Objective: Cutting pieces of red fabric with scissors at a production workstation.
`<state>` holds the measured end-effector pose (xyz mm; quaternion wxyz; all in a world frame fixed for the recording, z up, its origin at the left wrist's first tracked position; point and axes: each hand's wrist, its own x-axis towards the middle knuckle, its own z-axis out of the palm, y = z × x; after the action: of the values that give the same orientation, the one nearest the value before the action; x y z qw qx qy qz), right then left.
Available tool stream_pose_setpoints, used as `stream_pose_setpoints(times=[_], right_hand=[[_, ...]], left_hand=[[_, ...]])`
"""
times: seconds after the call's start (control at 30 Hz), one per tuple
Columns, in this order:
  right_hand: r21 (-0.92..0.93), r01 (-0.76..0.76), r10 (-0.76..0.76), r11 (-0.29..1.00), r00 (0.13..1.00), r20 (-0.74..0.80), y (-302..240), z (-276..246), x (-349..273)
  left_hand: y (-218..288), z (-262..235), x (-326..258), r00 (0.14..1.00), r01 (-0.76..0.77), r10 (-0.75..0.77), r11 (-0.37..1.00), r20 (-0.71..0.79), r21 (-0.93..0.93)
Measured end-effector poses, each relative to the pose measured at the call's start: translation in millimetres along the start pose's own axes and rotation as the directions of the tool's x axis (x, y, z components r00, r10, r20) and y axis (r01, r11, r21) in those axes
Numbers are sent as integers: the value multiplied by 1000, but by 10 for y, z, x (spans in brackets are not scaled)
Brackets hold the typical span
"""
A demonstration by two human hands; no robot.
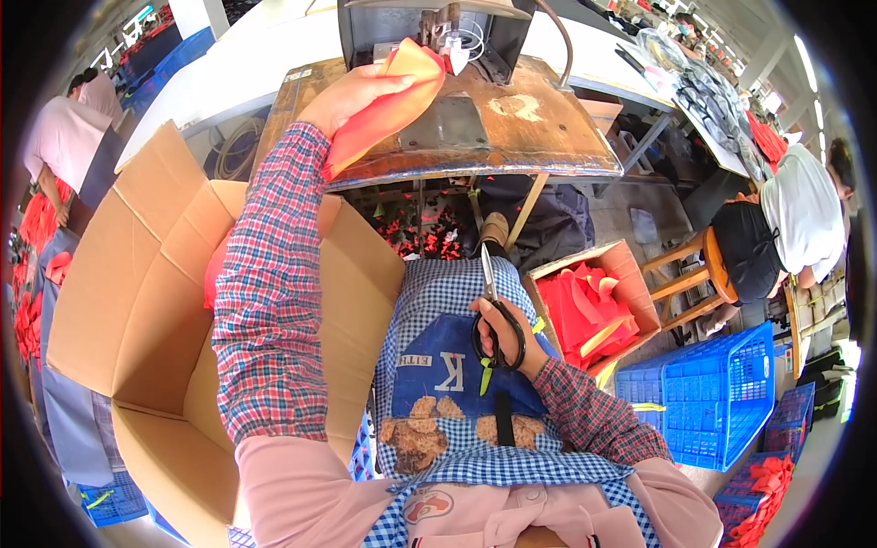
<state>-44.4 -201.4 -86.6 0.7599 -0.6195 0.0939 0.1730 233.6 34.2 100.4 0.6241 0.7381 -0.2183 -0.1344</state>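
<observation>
My left hand (345, 99) is stretched forward and closed on a red-orange fabric piece (395, 108). The fabric's upper end is beside the working parts of a machine (448, 38) with a dark housing, and its lower end hangs over the worn wooden tabletop (548, 128). In my lap, my right hand (505, 340) grips a pair of scissors (489, 279) by its black handles, blades pointing away from me. Some fingers pass through the loops. A blue checked apron (438, 288) covers my legs beneath the scissors.
A large open cardboard box (137, 301) stands at my left. To the right, a smaller carton (644, 292) holds red fabric pieces (585, 315), with a blue plastic crate (703, 388) beyond it. Red scraps (429, 237) lie under the table. Other people sit or stand on both sides.
</observation>
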Motion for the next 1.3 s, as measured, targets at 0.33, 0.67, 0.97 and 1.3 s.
stream_pose_setpoints(times=[0.33,0.67,0.97,1.3], right_hand=[[-109,76,-72,991,996,44,-21,-125,46],[-29,91,-89,995,992,84,82,-38,110],[23,17,-19,1000,998,63,18,-68,102],[0,-34,34,999,999,-13,78,-95,141]], left_hand=[[84,1017,-652,843,322,-302,946,445,32],[228,2218,-245,874,-283,240,958,423,40],[-119,-258,-1518,984,95,-30,921,-177,377],[-2435,-1459,-2704,462,876,-740,293,-489,384]])
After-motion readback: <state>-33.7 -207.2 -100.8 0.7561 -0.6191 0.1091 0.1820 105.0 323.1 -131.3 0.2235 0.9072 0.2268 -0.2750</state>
